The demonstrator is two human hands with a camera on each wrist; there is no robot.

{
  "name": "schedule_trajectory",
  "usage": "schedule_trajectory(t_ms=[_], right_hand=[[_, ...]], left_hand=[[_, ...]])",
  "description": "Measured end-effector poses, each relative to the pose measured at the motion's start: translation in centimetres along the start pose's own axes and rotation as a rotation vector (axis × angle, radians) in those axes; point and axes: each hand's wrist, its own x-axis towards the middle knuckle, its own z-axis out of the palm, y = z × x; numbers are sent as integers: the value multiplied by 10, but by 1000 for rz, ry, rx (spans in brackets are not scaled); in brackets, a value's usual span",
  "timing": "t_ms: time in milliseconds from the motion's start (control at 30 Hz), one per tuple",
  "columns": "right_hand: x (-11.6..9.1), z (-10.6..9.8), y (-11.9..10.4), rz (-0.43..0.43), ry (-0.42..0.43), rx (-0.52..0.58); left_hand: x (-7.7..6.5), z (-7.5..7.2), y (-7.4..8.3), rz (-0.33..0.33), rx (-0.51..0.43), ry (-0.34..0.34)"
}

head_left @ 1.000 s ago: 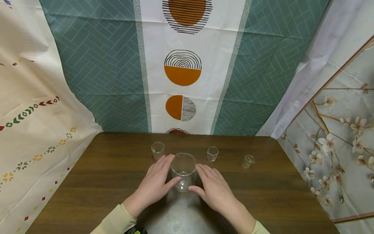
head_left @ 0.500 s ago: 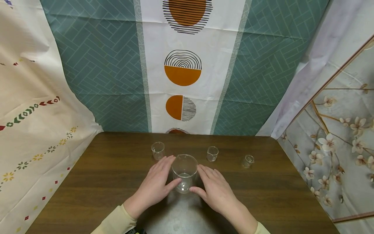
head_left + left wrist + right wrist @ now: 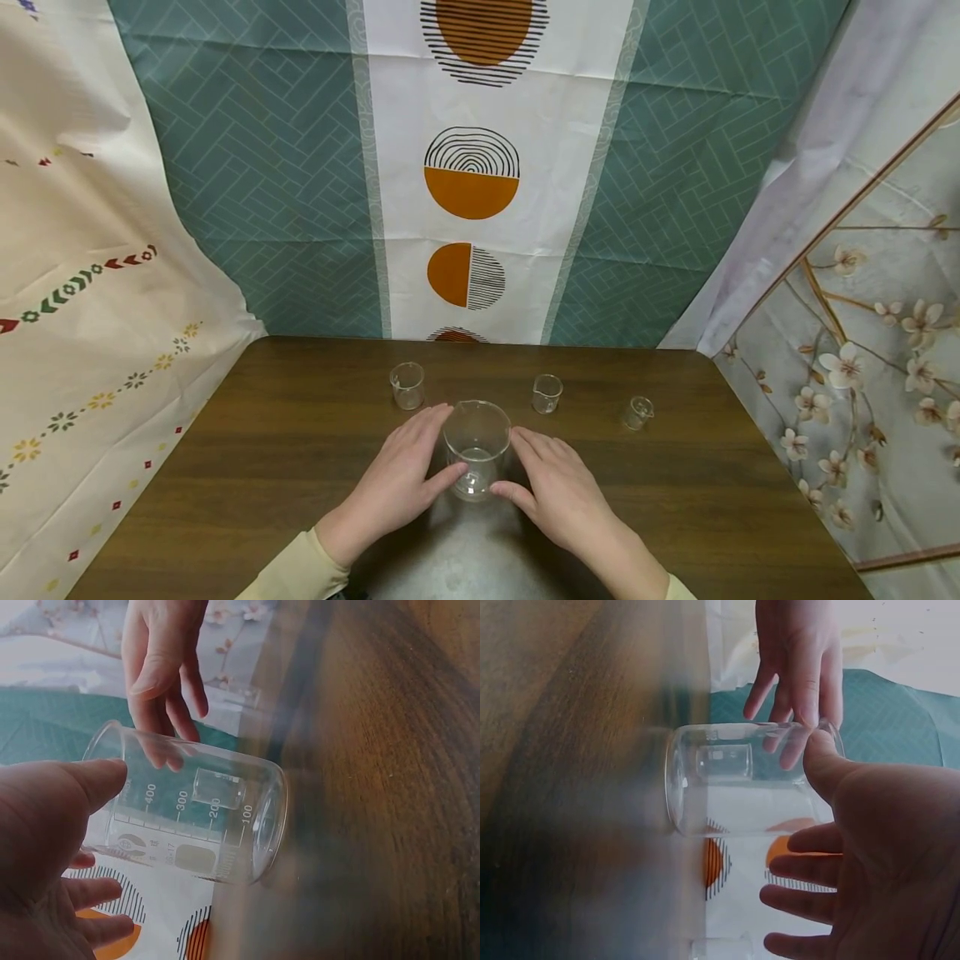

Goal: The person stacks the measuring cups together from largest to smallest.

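While two cream fabric sleeves slant over the near part of a dark brown wooden table, the left hand and right hand flank a large, clear, cylindrical glass beaker. It looks upright, about midway between the surface's left and right edges. The hands stand about a beaker's width apart, fingers nearly straight and not wrapped round the glass, thumbs toward its near side; how firmly they press cannot be told. With so loose a hold, smooth glass could slip if lifted, and uneven pressure could tip it.

Farther back, near the far edge, a small clear glass beaker stands left of the middle, close beyond the left fingertips, where a stray swing might knock it. A slightly smaller glass beaker stands right of the middle, and a tiny glass beaker toward the far right corner. Past the far edge hangs a teal cloth with a white central panel.
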Motion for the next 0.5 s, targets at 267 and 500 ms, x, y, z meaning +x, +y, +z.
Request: schedule_trajectory(t_ms=[267, 500], right_hand=[[1, 0, 5, -3, 31, -14], [5, -7, 6, 2, 74, -40]], left_hand=[[-4, 0, 0, 13, -10, 10], [-6, 1, 0, 26, -9, 9]])
